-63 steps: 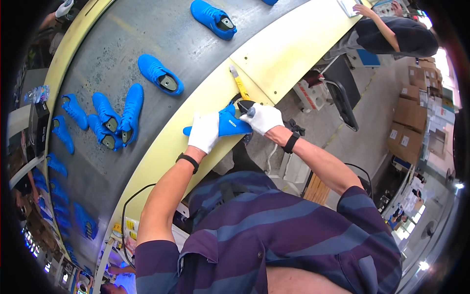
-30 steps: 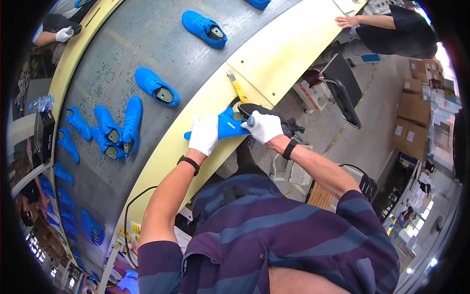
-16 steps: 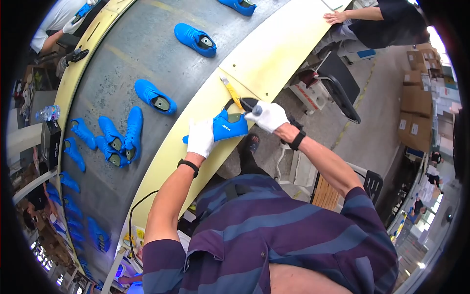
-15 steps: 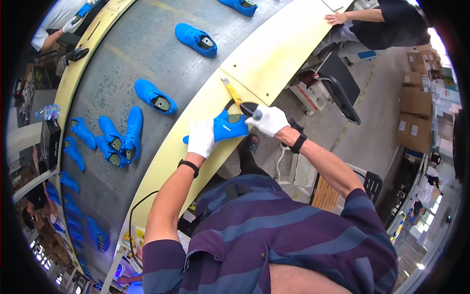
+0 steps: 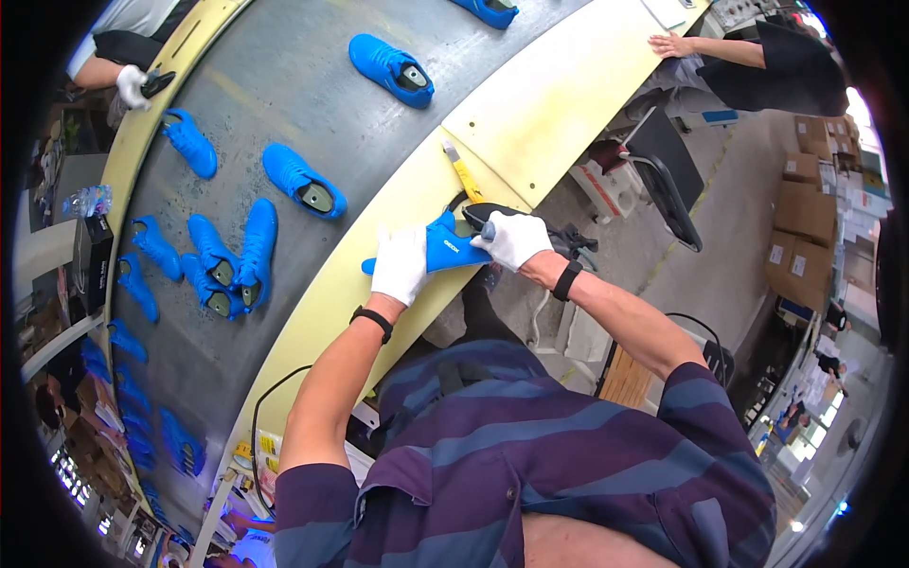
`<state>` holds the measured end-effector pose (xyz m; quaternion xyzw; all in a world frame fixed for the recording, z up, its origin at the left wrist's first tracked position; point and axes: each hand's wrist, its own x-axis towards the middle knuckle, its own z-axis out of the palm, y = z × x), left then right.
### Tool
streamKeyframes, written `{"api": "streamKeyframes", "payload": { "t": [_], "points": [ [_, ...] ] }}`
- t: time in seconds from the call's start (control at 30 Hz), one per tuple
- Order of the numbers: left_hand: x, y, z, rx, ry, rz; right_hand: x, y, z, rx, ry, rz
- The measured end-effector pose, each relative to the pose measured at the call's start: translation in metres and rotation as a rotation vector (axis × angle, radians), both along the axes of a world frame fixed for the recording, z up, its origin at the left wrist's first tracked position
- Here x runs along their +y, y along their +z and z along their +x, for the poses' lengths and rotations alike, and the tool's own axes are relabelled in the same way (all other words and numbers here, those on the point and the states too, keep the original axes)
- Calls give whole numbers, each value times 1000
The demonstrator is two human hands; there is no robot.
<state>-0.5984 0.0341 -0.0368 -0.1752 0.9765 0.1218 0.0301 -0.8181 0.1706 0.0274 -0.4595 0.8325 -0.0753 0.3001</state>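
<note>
The white-gloved left hand [image 5: 401, 265] closes around the bright blue fabric sports shoe [image 5: 445, 249], pinning it on the pale yellow bench edge [image 5: 379, 213] so the gloved right hand [image 5: 514, 239], wrapped around a black handheld tool [image 5: 485, 214], can work at its opening.

White gloves on both hands [image 5: 401, 265], black wristbands, purple-and-blue striped shirt [image 5: 559, 464].

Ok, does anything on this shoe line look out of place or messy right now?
Mostly no. The left hand and right hand hold one blue shoe at the yellow edge. The one untidy spot is a cluster of blue shoes on the grey belt, lying bunched together while the others sit singly.
</note>
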Motion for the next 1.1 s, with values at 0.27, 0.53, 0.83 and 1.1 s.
{"api": "streamKeyframes", "payload": {
  "t": [0.27,0.53,0.83,1.1],
  "points": [
    [16,-3,14,-99,121,76,-77,12,-51,-1,116,51],
    [19,22,-22,-39,99,206,-123,-63,-167,-26,-166,-274],
    [11,40,-19,-17,259,557,-30,-9,-115,103,-243,-584],
    [45,147,-38,246,391,788,45,74,-29,-783,-536,-383]
  ]
}}
